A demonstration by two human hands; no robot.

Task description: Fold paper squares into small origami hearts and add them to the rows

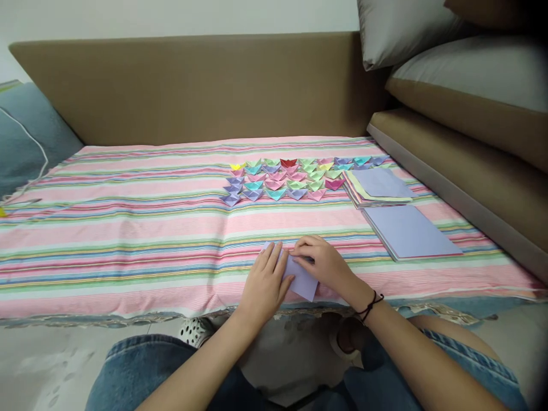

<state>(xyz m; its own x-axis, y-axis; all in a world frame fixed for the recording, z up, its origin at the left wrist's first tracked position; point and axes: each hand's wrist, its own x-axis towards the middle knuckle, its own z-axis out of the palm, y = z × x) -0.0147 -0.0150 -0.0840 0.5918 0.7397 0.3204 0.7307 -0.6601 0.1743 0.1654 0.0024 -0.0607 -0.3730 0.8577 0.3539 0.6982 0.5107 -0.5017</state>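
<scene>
A lilac sheet of paper [301, 278] lies folded near the front edge of the striped cloth [128, 240]. My left hand [264, 283] rests flat on its left part, fingers stretched out. My right hand [322, 261] presses down on the paper's upper right edge with curled fingers; a black band circles that wrist. Part of the paper is hidden under both hands. Farther back, rows of several small folded paper boats [295, 178] in many colours sit on the cloth.
Two stacks of coloured square paper lie at the right, one nearer [409, 231], one farther [379, 185]. A brown sofa back [205, 85] and cushions [471, 114] rise behind and to the right. My knees in jeans are below.
</scene>
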